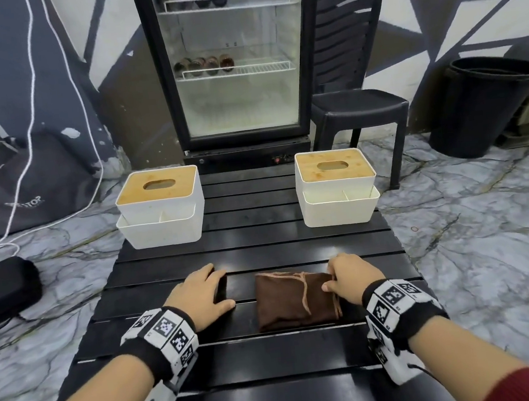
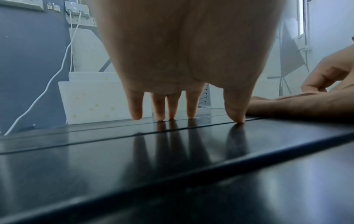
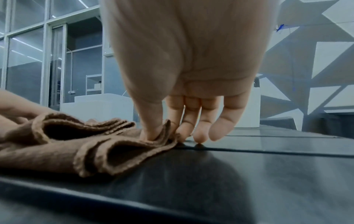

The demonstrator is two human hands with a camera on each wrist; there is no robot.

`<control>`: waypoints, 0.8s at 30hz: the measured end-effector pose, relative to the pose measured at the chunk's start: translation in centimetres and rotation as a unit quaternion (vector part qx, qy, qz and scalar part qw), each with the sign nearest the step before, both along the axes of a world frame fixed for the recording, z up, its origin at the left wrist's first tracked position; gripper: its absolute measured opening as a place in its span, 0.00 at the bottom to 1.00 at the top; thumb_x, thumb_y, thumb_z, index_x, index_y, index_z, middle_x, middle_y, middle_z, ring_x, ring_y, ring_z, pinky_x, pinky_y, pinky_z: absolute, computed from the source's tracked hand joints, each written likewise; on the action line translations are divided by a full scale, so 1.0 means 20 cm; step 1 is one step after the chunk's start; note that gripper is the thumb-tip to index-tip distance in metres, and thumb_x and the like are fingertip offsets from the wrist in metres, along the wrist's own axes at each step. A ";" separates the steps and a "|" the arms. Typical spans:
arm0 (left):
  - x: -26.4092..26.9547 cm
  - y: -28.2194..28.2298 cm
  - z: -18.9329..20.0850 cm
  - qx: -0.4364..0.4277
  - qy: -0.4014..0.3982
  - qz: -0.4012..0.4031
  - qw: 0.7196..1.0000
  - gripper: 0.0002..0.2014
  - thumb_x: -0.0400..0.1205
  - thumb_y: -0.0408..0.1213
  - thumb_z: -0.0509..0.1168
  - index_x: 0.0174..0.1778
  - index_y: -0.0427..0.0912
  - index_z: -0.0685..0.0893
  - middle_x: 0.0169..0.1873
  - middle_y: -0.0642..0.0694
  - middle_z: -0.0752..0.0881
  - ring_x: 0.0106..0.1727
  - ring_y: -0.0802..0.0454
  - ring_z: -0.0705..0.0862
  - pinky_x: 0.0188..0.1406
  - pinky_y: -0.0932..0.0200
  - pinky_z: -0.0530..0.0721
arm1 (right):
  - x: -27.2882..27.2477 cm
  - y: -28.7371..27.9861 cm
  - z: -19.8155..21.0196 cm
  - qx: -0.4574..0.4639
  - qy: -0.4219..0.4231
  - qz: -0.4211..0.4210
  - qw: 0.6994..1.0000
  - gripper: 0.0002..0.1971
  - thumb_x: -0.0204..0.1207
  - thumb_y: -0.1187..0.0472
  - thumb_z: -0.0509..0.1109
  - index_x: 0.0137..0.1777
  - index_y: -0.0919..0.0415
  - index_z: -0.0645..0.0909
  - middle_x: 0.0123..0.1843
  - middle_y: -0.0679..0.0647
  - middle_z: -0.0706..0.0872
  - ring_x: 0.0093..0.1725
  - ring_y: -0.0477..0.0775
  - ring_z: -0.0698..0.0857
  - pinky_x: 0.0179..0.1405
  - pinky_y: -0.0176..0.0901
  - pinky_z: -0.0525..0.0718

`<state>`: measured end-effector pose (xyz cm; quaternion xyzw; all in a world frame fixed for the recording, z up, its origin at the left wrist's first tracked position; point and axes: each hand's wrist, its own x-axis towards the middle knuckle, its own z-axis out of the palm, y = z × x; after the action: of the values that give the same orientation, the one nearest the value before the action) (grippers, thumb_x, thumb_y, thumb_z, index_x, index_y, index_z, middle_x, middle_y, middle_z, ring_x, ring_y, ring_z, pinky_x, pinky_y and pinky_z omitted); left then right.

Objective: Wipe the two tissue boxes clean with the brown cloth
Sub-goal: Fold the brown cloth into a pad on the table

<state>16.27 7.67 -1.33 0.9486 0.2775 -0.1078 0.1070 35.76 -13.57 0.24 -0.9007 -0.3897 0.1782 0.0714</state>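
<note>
Where fingers (image 3: 153, 133) pinch cloth (image 1: 291, 298) edge.

A glass-door fridge (image 1: 235, 63) stands behind the black slatted table (image 1: 255, 250), with a black chair (image 1: 356, 92) and bin (image 1: 481, 105) alongside.

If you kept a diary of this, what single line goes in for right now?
stage: start | brown cloth: folded on table | right hand: pinching cloth edge | left hand: fingertips on table | tissue boxes: untouched
</note>
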 end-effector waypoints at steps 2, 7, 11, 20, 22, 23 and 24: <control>-0.01 0.00 -0.01 0.001 -0.004 -0.001 1.000 0.36 0.80 0.60 0.60 0.82 0.51 0.57 0.83 0.47 0.53 0.82 0.49 0.55 0.78 0.52 0.62 | 0.00 0.00 -0.01 0.008 0.011 -0.003 1.000 0.12 0.75 0.53 0.68 0.52 0.61 0.80 0.55 0.56 0.81 0.55 0.57 0.79 0.55 0.47 0.79; -0.01 -0.01 -0.01 -0.002 -0.008 -0.003 1.000 0.35 0.81 0.59 0.59 0.81 0.50 0.57 0.83 0.47 0.52 0.83 0.50 0.54 0.79 0.48 0.59 | 0.00 0.00 0.01 0.043 0.042 0.000 0.998 0.08 0.77 0.54 0.66 0.40 0.55 0.72 0.41 0.50 0.78 0.45 0.52 0.77 0.44 0.38 0.72; -0.02 -0.01 0.00 -0.007 -0.011 -0.003 1.000 0.34 0.81 0.58 0.59 0.81 0.51 0.58 0.83 0.48 0.52 0.83 0.50 0.52 0.79 0.48 0.59 | -0.04 0.04 0.08 0.121 0.104 -0.010 0.987 0.13 0.75 0.57 0.68 0.34 0.52 0.67 0.32 0.46 0.75 0.38 0.51 0.77 0.38 0.39 0.70; -0.02 -0.02 -0.01 -0.017 -0.005 0.014 1.000 0.34 0.81 0.59 0.58 0.81 0.53 0.56 0.83 0.51 0.50 0.83 0.54 0.50 0.80 0.42 0.51 | -0.24 0.20 0.15 0.236 0.280 -0.032 0.930 0.07 0.73 0.62 0.71 0.42 0.57 0.73 0.33 0.51 0.82 0.28 0.47 0.81 0.24 0.37 0.82; -0.02 -0.02 -0.01 -0.020 -0.005 0.014 1.000 0.34 0.81 0.59 0.58 0.81 0.53 0.56 0.83 0.51 0.50 0.83 0.53 0.50 0.80 0.43 0.53 | -0.27 0.21 0.14 0.235 0.332 -0.040 0.913 0.08 0.73 0.65 0.71 0.45 0.59 0.73 0.34 0.54 0.83 0.30 0.50 0.85 0.26 0.38 0.85; -0.02 -0.01 -0.01 -0.022 -0.005 0.014 1.000 0.34 0.81 0.59 0.58 0.82 0.53 0.56 0.83 0.50 0.50 0.83 0.53 0.50 0.80 0.43 0.53 | -0.28 0.22 0.13 0.232 0.343 -0.038 0.909 0.08 0.73 0.65 0.70 0.45 0.58 0.73 0.34 0.54 0.84 0.32 0.51 0.86 0.28 0.38 0.85; -0.02 -0.01 -0.01 -0.023 -0.005 0.014 1.000 0.35 0.81 0.59 0.58 0.82 0.53 0.56 0.83 0.50 0.50 0.83 0.52 0.50 0.80 0.43 0.54 | -0.28 0.22 0.12 0.226 0.342 -0.032 0.911 0.08 0.73 0.66 0.70 0.45 0.58 0.73 0.34 0.54 0.84 0.33 0.51 0.86 0.30 0.37 0.85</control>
<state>15.87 7.42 -1.56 0.9425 0.2877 -0.1076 0.1320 30.18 -9.09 2.58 -0.7561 -0.3426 0.3804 0.4077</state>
